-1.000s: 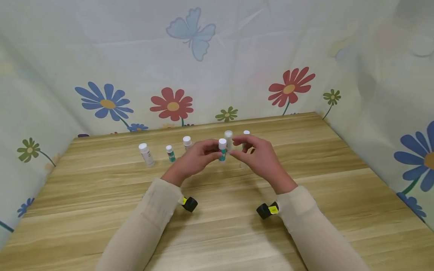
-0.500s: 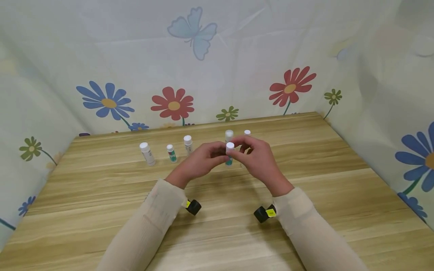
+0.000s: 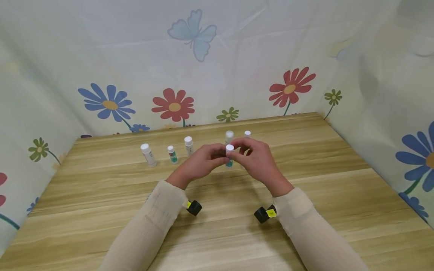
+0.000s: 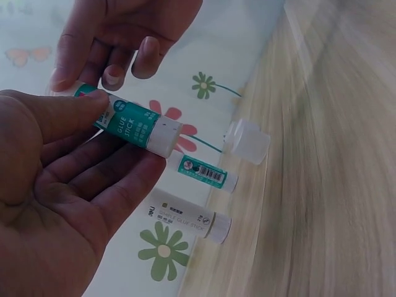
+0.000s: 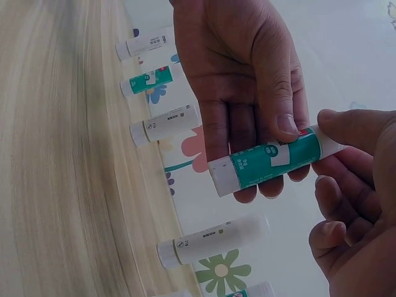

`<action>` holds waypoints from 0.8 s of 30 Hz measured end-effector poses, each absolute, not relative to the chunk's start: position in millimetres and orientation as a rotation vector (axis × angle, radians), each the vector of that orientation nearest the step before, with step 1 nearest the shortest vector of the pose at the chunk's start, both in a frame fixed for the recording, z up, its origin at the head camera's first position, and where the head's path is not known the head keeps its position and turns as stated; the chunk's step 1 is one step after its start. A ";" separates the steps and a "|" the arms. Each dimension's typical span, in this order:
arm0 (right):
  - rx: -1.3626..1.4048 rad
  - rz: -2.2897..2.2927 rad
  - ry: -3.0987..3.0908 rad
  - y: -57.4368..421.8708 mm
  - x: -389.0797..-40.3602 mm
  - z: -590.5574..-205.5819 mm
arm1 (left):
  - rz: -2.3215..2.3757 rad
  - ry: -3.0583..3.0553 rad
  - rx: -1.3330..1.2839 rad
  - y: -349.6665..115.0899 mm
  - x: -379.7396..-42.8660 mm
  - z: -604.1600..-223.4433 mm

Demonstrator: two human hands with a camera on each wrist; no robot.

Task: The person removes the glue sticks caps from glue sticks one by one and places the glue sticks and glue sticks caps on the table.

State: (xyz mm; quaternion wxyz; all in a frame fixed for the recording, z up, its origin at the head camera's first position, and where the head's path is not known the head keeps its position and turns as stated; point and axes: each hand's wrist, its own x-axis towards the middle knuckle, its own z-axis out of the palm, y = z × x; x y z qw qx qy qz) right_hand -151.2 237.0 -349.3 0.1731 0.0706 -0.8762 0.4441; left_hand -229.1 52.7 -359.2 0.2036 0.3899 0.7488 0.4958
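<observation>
My left hand point(image 3: 203, 162) holds a small green-and-white glue stick point(image 4: 127, 124) above the table, thumb on its label and fingers behind. At the stick's white cap end, the thumb and a finger of my right hand point(image 3: 254, 154) pinch the cap point(image 3: 229, 148); the other fingers are loosely bent. The stick is upright in the head view. Just behind the hands stand a white glue stick point(image 3: 229, 136) and a small green one point(image 4: 201, 171), the latter mostly hidden by my right hand in the head view.
To the left stand a white glue stick point(image 3: 148, 156), a small green one point(image 3: 172, 154) and another white one point(image 3: 188, 146). A loose translucent cap point(image 4: 247, 142) sits on the wooden table point(image 3: 217, 233) near my right hand. A flower-printed cloth point(image 3: 135, 56) borders the table.
The held glue stick has shifted slightly right and toward me with my left hand. My right hand, apart from it at first, has closed its thumb and finger on the cap.
</observation>
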 end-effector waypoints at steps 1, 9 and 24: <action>0.203 1.259 -2.486 237.0 -151.2 -349.3 | 1.382 2.089 1.087 52.3 -228.9 -358.6; 0.222 1.283 -2.490 236.0 -149.1 -346.8 | 1.353 2.089 1.084 49.6 -229.8 -358.5; 0.209 1.330 -2.466 238.3 -150.1 -344.9 | 1.335 2.115 1.052 46.7 -238.6 -367.7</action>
